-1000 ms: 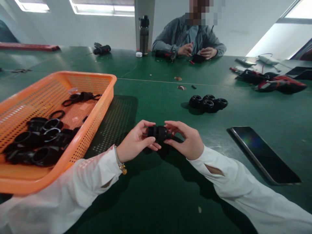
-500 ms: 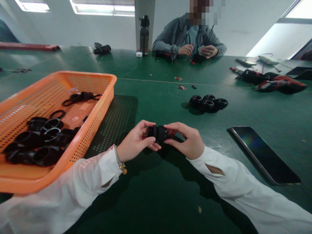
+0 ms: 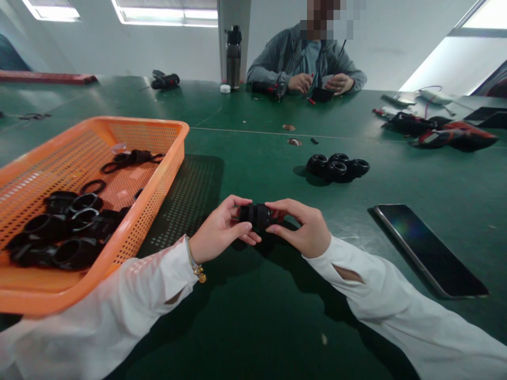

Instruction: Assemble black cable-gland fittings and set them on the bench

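Both my hands hold one small black cylindrical part [image 3: 255,215] just above the green table [image 3: 253,316]. My left hand [image 3: 219,230] pinches its left end with thumb and fingers closed. My right hand [image 3: 303,228] grips the right end, fingers curled round it. An orange mesh basket [image 3: 166,158] at my left holds several black rings [image 3: 59,227]. A cluster of finished-looking black cylindrical parts [image 3: 338,167] lies beyond my right hand.
A dark phone [image 3: 428,248] lies flat at the right. Across the table a person in a grey jacket [image 3: 312,58] handles small items. A dark bottle [image 3: 233,57] and a white cap stand nearby. Red and black tools [image 3: 439,132] lie at far right.
My right hand's fingers have shifted slightly on the part's right end; my left hand stays put. The person opposite has moved their hands a little.
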Demonstrator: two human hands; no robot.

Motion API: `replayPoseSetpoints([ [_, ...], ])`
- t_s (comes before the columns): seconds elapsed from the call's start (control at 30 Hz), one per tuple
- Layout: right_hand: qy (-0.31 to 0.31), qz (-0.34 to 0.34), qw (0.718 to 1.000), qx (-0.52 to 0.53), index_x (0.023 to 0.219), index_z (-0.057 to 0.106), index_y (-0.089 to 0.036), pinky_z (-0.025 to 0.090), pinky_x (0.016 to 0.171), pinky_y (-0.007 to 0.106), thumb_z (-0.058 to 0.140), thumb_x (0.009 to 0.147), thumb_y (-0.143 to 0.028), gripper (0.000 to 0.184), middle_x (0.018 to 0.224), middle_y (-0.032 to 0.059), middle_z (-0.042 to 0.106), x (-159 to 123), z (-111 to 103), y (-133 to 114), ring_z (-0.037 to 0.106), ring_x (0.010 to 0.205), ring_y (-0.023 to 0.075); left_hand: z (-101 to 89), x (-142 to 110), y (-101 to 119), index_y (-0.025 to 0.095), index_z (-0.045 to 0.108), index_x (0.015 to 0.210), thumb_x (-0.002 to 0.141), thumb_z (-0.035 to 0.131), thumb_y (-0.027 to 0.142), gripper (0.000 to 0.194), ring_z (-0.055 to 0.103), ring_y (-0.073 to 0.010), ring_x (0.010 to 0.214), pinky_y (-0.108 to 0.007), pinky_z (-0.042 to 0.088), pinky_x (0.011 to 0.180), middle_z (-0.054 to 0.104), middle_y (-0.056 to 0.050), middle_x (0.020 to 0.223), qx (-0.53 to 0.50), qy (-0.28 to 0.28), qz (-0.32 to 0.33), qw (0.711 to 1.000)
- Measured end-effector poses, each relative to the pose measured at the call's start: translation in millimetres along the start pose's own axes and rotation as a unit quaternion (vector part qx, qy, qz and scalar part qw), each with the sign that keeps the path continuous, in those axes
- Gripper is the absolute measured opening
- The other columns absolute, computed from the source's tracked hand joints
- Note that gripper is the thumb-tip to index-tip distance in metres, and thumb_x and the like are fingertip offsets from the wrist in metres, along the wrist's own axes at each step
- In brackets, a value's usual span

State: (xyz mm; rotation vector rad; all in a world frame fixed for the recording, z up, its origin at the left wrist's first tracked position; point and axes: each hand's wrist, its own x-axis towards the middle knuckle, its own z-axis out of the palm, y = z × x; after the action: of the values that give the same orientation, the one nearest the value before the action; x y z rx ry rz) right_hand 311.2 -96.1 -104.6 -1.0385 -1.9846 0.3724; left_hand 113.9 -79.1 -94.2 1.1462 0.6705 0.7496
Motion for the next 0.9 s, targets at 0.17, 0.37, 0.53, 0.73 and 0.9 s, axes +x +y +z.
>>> replayPoseSetpoints([
  [0.17,0.000,0.004,1.000,-0.006,0.100,0.066,-0.017,0.055,0.064,0.029,0.065,0.077,-0.026,0.025,0.085,0.0066,0.071,-0.1,-0.2,0.4,0.064,0.067,0.0154,-1.0,-0.3,0.2,0.017,0.041,0.100,0.074,0.064,0.013,0.034,0.069,-0.0134,0.063,-0.024,0.056,0.058,0.062,0.001,0.081,-0.001,-0.003,0.002,1.000],
  [0.37,-0.004,0.006,1.000,-0.009,0.101,0.066,-0.017,0.054,0.063,0.028,0.065,0.078,-0.029,0.026,0.084,0.0062,0.071,-0.3,0.3,1.1,0.064,0.064,0.0144,-0.6,-0.1,0.4,0.017,0.041,0.099,0.073,0.066,0.014,0.036,0.069,-0.0140,0.063,-0.024,0.056,0.058,0.061,0.001,0.081,0.002,0.001,0.002,1.000],
  [0.53,-0.004,0.002,1.000,-0.010,0.101,0.066,-0.016,0.054,0.063,0.028,0.064,0.079,-0.030,0.026,0.083,0.0063,0.071,-0.4,0.0,1.0,0.064,0.064,0.0143,-0.5,-0.1,0.0,0.017,0.041,0.099,0.073,0.066,0.014,0.036,0.069,-0.0137,0.062,-0.024,0.056,0.058,0.061,0.001,0.081,0.001,0.000,0.002,1.000],
  [0.73,-0.005,-0.001,1.000,-0.016,0.101,0.066,-0.015,0.054,0.064,0.027,0.064,0.079,-0.029,0.026,0.084,0.0073,0.071,-0.5,-0.3,1.1,0.065,0.066,0.0148,0.7,0.5,-0.2,0.017,0.041,0.099,0.074,0.065,0.014,0.035,0.069,-0.0137,0.063,-0.024,0.056,0.058,0.061,0.001,0.081,0.003,-0.001,0.003,1.000],
  [0.9,-0.011,0.002,1.000,-0.017,0.101,0.065,-0.017,0.054,0.065,0.028,0.063,0.079,-0.029,0.025,0.085,0.0068,0.071,-0.2,-1.0,0.6,0.065,0.066,0.0150,-0.5,0.5,-0.2,0.017,0.041,0.099,0.074,0.065,0.013,0.035,0.069,-0.0135,0.062,-0.024,0.056,0.057,0.061,0.002,0.081,0.000,-0.003,0.005,1.000],
])
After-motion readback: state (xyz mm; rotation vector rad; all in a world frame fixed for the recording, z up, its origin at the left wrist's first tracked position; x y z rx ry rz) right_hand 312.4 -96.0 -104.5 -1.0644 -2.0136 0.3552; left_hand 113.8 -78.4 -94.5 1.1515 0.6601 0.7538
